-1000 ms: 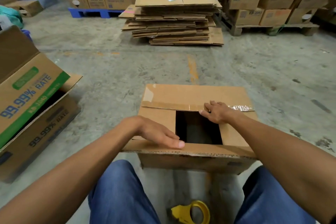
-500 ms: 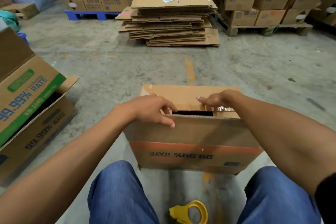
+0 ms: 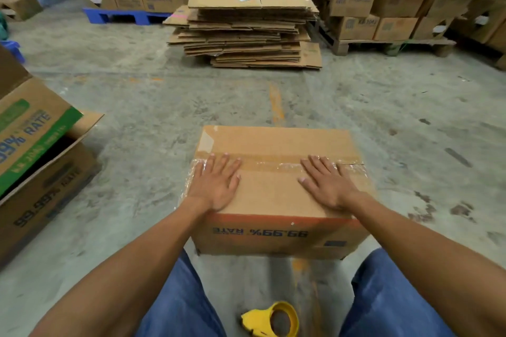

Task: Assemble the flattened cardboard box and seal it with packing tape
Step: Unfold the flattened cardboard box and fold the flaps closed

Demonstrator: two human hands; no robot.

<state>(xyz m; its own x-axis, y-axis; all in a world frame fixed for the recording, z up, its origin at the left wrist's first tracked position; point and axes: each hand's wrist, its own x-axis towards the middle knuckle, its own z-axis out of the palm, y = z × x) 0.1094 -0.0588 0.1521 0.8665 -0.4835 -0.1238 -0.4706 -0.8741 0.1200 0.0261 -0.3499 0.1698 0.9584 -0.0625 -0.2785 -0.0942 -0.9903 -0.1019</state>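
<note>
A brown cardboard box (image 3: pixel 273 194) stands on the concrete floor in front of my knees, its top flaps folded down flat. Old clear tape runs along the seam between the flaps. The near side shows upside-down "99.99% RATE" print. My left hand (image 3: pixel 216 183) lies flat, fingers spread, on the left part of the top. On the right part my right hand (image 3: pixel 325 183) presses flat in the same way. A yellow tape dispenser (image 3: pixel 273 320) lies on the floor between my legs, untouched.
A printed open box (image 3: pixel 41 161) lies tilted at the left. A tall stack of flattened cardboard (image 3: pixel 246 30) sits ahead. Behind it are stacked cartons on a blue pallet (image 3: pixel 120 15) and open boxes on a wooden pallet (image 3: pixel 388 44) at the right.
The near flap has been swung up and folded down over the opening. Both hands moved from the flap edges to lie flat on the shut top.
</note>
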